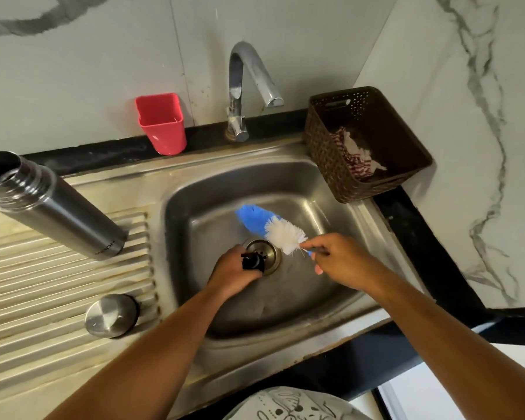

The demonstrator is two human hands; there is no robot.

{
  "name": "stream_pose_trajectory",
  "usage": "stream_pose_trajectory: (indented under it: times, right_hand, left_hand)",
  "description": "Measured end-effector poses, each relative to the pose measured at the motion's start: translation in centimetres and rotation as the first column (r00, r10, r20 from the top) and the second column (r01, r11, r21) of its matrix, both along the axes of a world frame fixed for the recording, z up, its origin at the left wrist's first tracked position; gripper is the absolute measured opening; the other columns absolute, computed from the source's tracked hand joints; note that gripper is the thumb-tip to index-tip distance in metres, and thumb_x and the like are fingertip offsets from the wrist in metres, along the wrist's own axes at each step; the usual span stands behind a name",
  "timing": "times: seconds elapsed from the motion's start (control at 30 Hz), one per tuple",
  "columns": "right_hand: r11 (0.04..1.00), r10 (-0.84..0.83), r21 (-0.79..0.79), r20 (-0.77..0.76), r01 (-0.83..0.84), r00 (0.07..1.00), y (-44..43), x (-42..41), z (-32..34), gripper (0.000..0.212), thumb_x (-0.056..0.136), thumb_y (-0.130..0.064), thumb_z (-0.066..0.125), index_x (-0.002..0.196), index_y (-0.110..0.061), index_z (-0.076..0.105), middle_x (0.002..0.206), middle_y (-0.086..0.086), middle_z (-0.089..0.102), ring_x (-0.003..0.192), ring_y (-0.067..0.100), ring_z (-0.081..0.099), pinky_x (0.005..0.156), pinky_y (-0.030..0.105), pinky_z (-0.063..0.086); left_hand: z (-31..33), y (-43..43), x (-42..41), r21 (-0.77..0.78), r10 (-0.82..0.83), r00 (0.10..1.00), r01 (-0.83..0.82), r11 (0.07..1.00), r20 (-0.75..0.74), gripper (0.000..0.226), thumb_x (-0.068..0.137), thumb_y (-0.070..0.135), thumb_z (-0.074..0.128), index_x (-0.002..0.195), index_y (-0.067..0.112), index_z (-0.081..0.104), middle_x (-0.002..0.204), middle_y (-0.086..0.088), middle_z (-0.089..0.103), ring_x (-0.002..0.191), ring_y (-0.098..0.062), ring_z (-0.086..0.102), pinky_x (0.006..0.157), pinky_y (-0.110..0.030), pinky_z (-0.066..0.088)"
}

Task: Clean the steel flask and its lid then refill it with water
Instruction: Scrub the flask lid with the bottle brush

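- Head view, all positions taken from the drain (262,256) at the bottom of the sink (325,189).
- Left hand (234,275): closed round a small black stopper (252,262), taken to be the inner part of the lid, and held directly over the drain.
- Right hand (341,262): pinches the handle of a bottle brush (275,229) just behind its white bristles. The blue tip points up and left, past the far side of the drain. The brush is near the stopper but apart from it.
- Steel flask (58,207): well left of the drain, out of the basin, standing on its base on the ribbed drainboard of the bench (43,286), mouth open.
- Steel cap (111,315): left of the drain and nearer the person, dome up on the same ribs.
- Tap (246,86): beyond the drain, with no water seen running.
- Red cup (161,125): beyond the drain to the left. A brown basket (325,147) holding a cloth (356,153) sits beyond it to the right.
- Assessment: the lid is in hand for scrubbing, and the refill is not yet begun.
- Risk: the stopper is small and sits right over the drain, so a wet slip would drop it onto the strainer.
- Risk: a pinch so close to the bristles gives poor control, so the brush may twist or flick spray.
- Risk: the open flask stands on uneven ribs beside the left forearm, so a knock could topple it.
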State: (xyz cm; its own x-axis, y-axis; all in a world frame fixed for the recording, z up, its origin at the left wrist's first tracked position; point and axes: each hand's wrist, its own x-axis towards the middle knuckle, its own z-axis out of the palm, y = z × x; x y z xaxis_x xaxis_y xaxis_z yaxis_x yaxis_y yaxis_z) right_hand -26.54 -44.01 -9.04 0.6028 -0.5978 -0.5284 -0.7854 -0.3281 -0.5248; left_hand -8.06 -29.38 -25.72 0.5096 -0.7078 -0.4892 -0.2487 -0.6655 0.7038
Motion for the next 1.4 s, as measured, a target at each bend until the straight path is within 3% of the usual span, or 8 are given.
stream_pose_trajectory:
  times: [0.13, 0.3, 0.53, 0.73, 0.83, 1.0, 1.17, 1.4]
  right_hand:
    - [1.000, 0.001, 0.010, 0.030, -0.001, 1.000, -0.3, 0.1, 1.3, 0.039, 0.104, -0.015, 0.054, 0.139, -0.030, 0.065, 0.093, -0.009, 0.074, 0.089, 0.006, 0.072, 0.080, 0.020, 0.052]
    - [1.000, 0.013, -0.014, 0.124, -0.012, 0.992, 0.4, 0.0, 4.3, 0.037, 0.106, -0.015, 0.054, 0.137, -0.031, 0.067, 0.091, -0.009, 0.074, 0.085, 0.006, 0.072, 0.081, 0.023, 0.054]
    - [0.989, 0.097, -0.126, 0.150, -0.078, 0.984, 1.2, -1.8, 8.5, 0.036, 0.106, -0.012, 0.054, 0.133, -0.030, 0.069, 0.083, -0.014, 0.067, 0.058, -0.011, 0.059, 0.053, 0.009, 0.038]
    - [0.892, 0.238, -0.374, -0.089, -0.254, 0.967, 3.0, -0.2, 8.0, 0.037, 0.101, -0.024, 0.059, 0.133, -0.040, 0.068, 0.125, -0.004, 0.072, 0.103, 0.020, 0.068, 0.089, 0.041, 0.058]
    - [0.855, 0.239, -0.435, -0.152, -0.282, 0.959, 3.2, 1.2, 7.7, 0.039, 0.098, -0.021, 0.060, 0.131, -0.041, 0.068, 0.126, -0.001, 0.071, 0.108, 0.026, 0.068, 0.092, 0.045, 0.058]
    - [0.813, 0.327, -0.425, -0.234, -0.399, 0.916, 4.0, -0.4, 9.3, 0.042, 0.100, -0.019, 0.057, 0.135, -0.041, 0.065, 0.126, -0.002, 0.068, 0.106, 0.026, 0.067, 0.088, 0.046, 0.059]
    - [0.778, 0.299, -0.489, -0.261, -0.393, 0.918, 3.9, 2.1, 8.6, 0.041, 0.098, -0.015, 0.056, 0.132, -0.034, 0.068, 0.122, 0.004, 0.069, 0.105, 0.031, 0.068, 0.075, 0.036, 0.051]
    - [0.776, 0.355, -0.451, -0.268, -0.442, 0.896, 4.3, 0.5, 9.3, 0.039, 0.099, -0.018, 0.059, 0.132, -0.038, 0.068, 0.124, 0.001, 0.068, 0.105, 0.028, 0.067, 0.084, 0.042, 0.058]
  left_hand:
    - [3.3, -0.5, 0.5, -0.157, 0.270, 0.852, -0.373, 0.914, -0.449, 0.042, 0.082, 0.014, 0.085, 0.115, 0.021, 0.060, 0.118, -0.003, 0.069, 0.108, -0.020, 0.070, 0.086, -0.034, 0.062]
    - [7.1, -0.4, 1.8, -0.253, 0.273, 0.761, -0.494, 0.832, -0.589, 0.041, 0.083, 0.003, 0.085, 0.120, 0.011, 0.069, 0.120, -0.012, 0.073, 0.100, -0.022, 0.077, 0.083, -0.032, 0.064]
    - [9.6, 0.8, 2.5, -0.287, 0.361, 0.816, -0.515, 0.808, -0.451, 0.048, 0.079, 0.022, 0.092, 0.118, 0.019, 0.063, 0.115, -0.006, 0.073, 0.100, -0.020, 0.076, 0.080, -0.033, 0.065]
    - [10.8, -0.5, 0.5, -0.381, 0.300, 0.941, -0.337, 0.861, -0.156, 0.046, 0.070, 0.031, 0.097, 0.107, 0.025, 0.071, 0.099, 0.007, 0.075, 0.091, -0.013, 0.075, 0.077, -0.035, 0.066]
    - [10.6, -0.6, -0.1, -0.370, 0.262, 0.964, -0.256, 0.893, -0.034, 0.047, 0.063, 0.040, 0.097, 0.101, 0.031, 0.071, 0.095, 0.011, 0.076, 0.089, -0.009, 0.074, 0.083, -0.040, 0.065]
    - [10.4, 0.8, 0.5, -0.357, 0.391, 0.919, -0.383, 0.852, -0.052, 0.044, 0.065, 0.032, 0.099, 0.093, 0.034, 0.064, 0.098, 0.014, 0.071, 0.093, -0.014, 0.073, 0.089, -0.044, 0.063]
    - [11.1, -0.6, -2.9, -0.359, 0.208, 0.977, -0.179, 0.916, 0.044, 0.062, 0.063, 0.039, 0.098, 0.113, 0.023, 0.066, 0.104, 0.013, 0.072, 0.093, -0.007, 0.072, 0.086, -0.027, 0.058]
    - [10.1, 0.5, -0.7, -0.308, 0.439, 0.895, -0.439, 0.844, -0.072, 0.051, 0.059, 0.035, 0.099, 0.100, 0.026, 0.069, 0.094, 0.010, 0.076, 0.087, -0.012, 0.074, 0.084, -0.043, 0.065]
